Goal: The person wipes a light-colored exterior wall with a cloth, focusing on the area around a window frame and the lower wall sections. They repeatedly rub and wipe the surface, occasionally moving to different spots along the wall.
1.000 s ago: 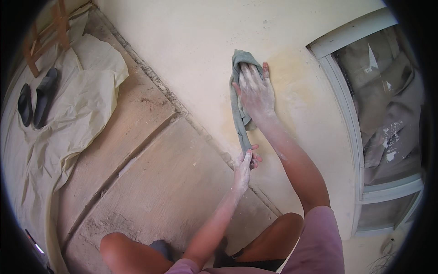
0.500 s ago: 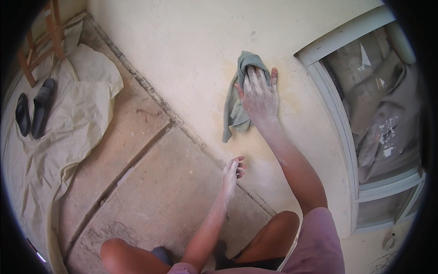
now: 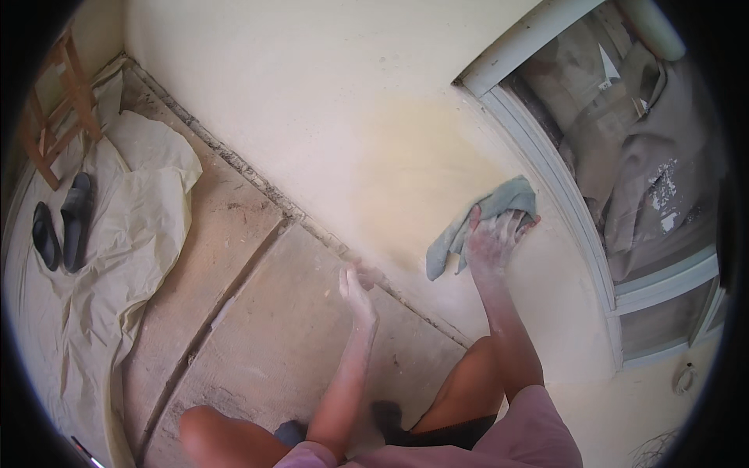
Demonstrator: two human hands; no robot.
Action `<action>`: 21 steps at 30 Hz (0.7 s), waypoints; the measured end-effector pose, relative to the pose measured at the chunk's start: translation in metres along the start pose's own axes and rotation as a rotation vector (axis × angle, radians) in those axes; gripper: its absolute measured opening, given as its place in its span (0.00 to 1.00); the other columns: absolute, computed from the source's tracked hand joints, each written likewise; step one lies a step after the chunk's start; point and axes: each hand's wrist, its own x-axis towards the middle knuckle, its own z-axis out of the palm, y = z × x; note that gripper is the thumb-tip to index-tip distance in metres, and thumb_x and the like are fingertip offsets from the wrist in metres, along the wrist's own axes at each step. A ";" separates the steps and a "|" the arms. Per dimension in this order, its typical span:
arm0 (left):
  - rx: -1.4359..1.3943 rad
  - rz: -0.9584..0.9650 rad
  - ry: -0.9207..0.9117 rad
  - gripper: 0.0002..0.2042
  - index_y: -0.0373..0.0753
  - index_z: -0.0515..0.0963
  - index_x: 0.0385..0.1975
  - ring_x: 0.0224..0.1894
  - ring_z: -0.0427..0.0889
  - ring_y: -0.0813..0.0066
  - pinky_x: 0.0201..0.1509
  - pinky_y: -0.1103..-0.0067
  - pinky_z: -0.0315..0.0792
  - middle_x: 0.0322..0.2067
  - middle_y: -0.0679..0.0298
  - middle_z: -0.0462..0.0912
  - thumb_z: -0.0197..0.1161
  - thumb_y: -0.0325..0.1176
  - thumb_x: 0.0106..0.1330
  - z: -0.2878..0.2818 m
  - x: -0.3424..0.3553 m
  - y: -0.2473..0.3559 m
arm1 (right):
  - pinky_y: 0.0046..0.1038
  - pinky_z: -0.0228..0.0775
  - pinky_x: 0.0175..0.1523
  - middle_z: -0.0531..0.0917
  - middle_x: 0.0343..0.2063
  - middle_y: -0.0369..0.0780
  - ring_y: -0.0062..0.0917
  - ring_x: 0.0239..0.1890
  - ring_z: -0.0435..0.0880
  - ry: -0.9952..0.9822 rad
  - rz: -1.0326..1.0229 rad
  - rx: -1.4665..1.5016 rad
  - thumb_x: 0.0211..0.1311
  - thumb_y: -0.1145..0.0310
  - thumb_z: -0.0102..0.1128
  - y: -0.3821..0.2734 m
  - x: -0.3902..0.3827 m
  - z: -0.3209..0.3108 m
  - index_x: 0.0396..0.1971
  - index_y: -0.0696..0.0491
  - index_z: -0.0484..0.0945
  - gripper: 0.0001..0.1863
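Cloth (image 3: 495,201) flat against the wall (image 3: 265,101), so probably mid-wipe here, going over the plaster around that yellowish patch (image 3: 421,164). Pinned under the right hand (image 3: 493,242), at the lower right of the patch, near the window frame (image 3: 530,37). Pressed there with fingers loosely spread and a bit bent, more of a push than a clench; can't tell about any pinch at the fingertips. Nothing visible in the left hand (image 3: 359,296), just open, half-curled, blurry fingers near the seam between wall and floor (image 3: 257,304), well apart from the cloth. Both hands pretty dusty.

As for direction: long axis on a slant, wide bunched end up and right toward the frame, narrow tail down and left toward the floor. For the next pass, would suggest a flat palm, even pressure, and maybe tucking in that loose tail.
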 end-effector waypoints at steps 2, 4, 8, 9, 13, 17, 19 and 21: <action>0.017 0.140 0.014 0.17 0.36 0.75 0.45 0.26 0.67 0.84 0.32 0.84 0.64 0.30 0.69 0.71 0.46 0.43 0.74 0.010 0.000 0.024 | 0.59 0.37 0.71 0.75 0.50 0.46 0.38 0.60 0.69 0.080 -0.187 0.076 0.64 0.55 0.53 -0.034 0.042 -0.012 0.44 0.60 0.79 0.22; -0.021 0.229 0.014 0.16 0.36 0.74 0.44 0.27 0.66 0.84 0.33 0.83 0.63 0.30 0.69 0.70 0.44 0.40 0.75 0.022 -0.009 0.046 | 0.57 0.34 0.72 0.77 0.49 0.37 0.28 0.58 0.71 0.233 -0.443 0.048 0.64 0.55 0.54 -0.058 0.075 -0.002 0.42 0.54 0.80 0.18; -0.015 0.413 0.058 0.14 0.37 0.73 0.44 0.31 0.66 0.85 0.35 0.83 0.63 0.31 0.70 0.70 0.43 0.39 0.75 0.020 -0.020 0.095 | 0.59 0.31 0.71 0.79 0.45 0.36 0.27 0.56 0.73 0.169 -0.366 0.052 0.64 0.56 0.54 -0.054 0.058 -0.001 0.42 0.54 0.80 0.18; -0.021 0.455 0.072 0.14 0.37 0.72 0.45 0.31 0.66 0.85 0.36 0.84 0.63 0.31 0.70 0.70 0.43 0.39 0.75 0.023 -0.024 0.109 | 0.59 0.31 0.71 0.79 0.43 0.40 0.31 0.55 0.74 0.113 -0.224 0.147 0.64 0.55 0.54 -0.042 0.041 0.001 0.42 0.56 0.81 0.19; 0.038 0.572 0.025 0.12 0.37 0.72 0.44 0.33 0.66 0.85 0.37 0.84 0.62 0.32 0.70 0.70 0.43 0.38 0.75 0.021 -0.039 0.145 | 0.62 0.33 0.70 0.79 0.37 0.58 0.48 0.53 0.74 -0.033 0.223 0.107 0.63 0.53 0.54 0.015 -0.059 0.013 0.38 0.69 0.81 0.27; 0.136 0.602 -0.089 0.12 0.36 0.72 0.43 0.33 0.67 0.83 0.37 0.83 0.63 0.32 0.68 0.70 0.44 0.37 0.75 0.036 -0.064 0.165 | 0.63 0.37 0.69 0.77 0.36 0.66 0.53 0.54 0.72 -0.193 0.394 0.069 0.61 0.56 0.56 0.001 -0.072 0.019 0.34 0.75 0.79 0.28; 0.198 0.597 -0.126 0.12 0.37 0.71 0.42 0.33 0.66 0.83 0.37 0.83 0.62 0.32 0.68 0.70 0.44 0.37 0.75 0.035 -0.078 0.174 | 0.62 0.40 0.69 0.78 0.39 0.63 0.53 0.54 0.72 -0.046 0.422 0.148 0.59 0.59 0.56 -0.022 -0.040 0.022 0.36 0.71 0.80 0.24; 0.231 0.588 -0.110 0.12 0.38 0.71 0.42 0.32 0.65 0.84 0.38 0.83 0.61 0.33 0.70 0.69 0.46 0.40 0.75 0.020 -0.084 0.184 | 0.60 0.42 0.69 0.79 0.42 0.58 0.50 0.54 0.72 0.167 0.321 0.279 0.58 0.60 0.55 -0.046 0.002 0.009 0.39 0.66 0.81 0.21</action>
